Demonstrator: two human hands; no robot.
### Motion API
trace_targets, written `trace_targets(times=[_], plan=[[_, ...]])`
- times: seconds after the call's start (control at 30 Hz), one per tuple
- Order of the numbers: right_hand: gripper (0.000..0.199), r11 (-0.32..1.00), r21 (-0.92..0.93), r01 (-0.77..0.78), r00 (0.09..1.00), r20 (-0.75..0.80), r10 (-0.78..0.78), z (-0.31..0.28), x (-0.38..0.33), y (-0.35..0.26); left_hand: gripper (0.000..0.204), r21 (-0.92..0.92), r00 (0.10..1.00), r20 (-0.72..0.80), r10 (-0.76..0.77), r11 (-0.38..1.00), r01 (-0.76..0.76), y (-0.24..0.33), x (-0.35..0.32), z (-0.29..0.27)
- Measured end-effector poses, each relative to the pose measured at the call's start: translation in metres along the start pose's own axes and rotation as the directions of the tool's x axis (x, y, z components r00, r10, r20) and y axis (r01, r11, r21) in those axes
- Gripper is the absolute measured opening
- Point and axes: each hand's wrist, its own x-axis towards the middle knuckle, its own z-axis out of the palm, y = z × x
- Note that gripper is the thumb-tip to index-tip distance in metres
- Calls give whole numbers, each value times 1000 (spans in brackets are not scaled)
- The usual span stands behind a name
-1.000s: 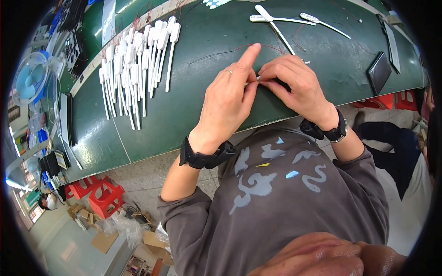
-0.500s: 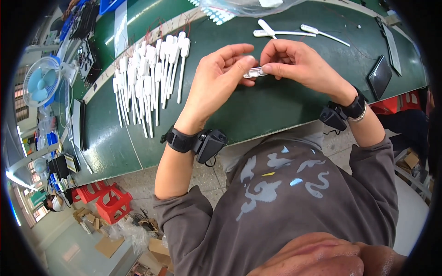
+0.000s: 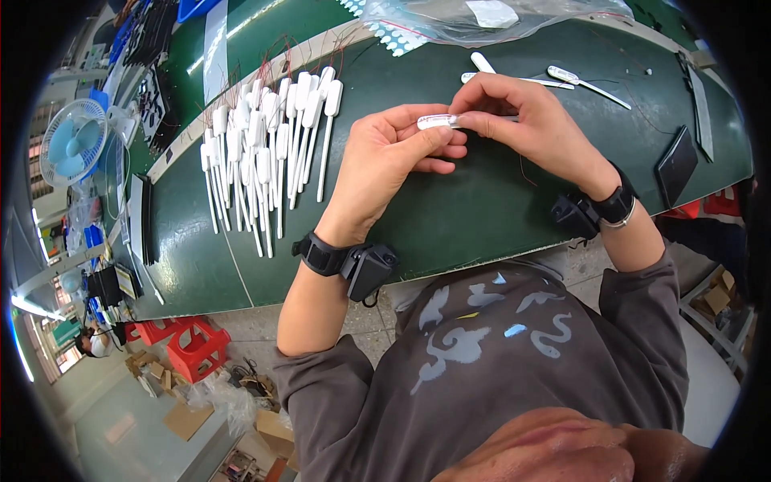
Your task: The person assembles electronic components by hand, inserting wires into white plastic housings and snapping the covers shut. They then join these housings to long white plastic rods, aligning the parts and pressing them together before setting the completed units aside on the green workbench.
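Both of my hands meet over the table around one small white plastic stick with a wide, rounded head [image 3: 434,122]. My left hand [image 3: 389,149] is closed on the head, thumb on the near side and fingers beneath. My right hand [image 3: 522,116] pinches it where the head narrows; its thin stem seems to run through these fingers. A thin red wire [image 3: 526,173] dangles below my right hand. Left of my hands lies a thick bunch of similar white sticks [image 3: 263,140], heads away from me, with red wires at the far end.
Beyond my right hand lie a few more white sticks [image 3: 565,75], one partly hidden by my fingers. A clear plastic bag [image 3: 546,26] and a dotted sheet [image 3: 393,36] are at the table's far edge. A black flat object [image 3: 676,167] rests at the right; a fan [image 3: 72,143] stands far left.
The stick in my hands has turned: its hollow inner side showed before, now its smooth printed face does. My left fingers have spread lower. The view has shifted slightly.
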Motion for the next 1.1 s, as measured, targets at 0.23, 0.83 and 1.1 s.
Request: trace_targets(times=[0.23,0.83,1.1], plan=[[12,922,-348,168,979,-53,-199,3,-4,-1,35,-47,999,-11,-37,998,37,-4,2,4],[18,801,-543,254,939,-62,-340,12,-3,6,31,1,999,-53,6,1000,-6,-10,1,9],[17,826,-491,279,943,-22,-331,9,-4,3,32,3,998,-60,11,1000,-11,-11,1,9]])
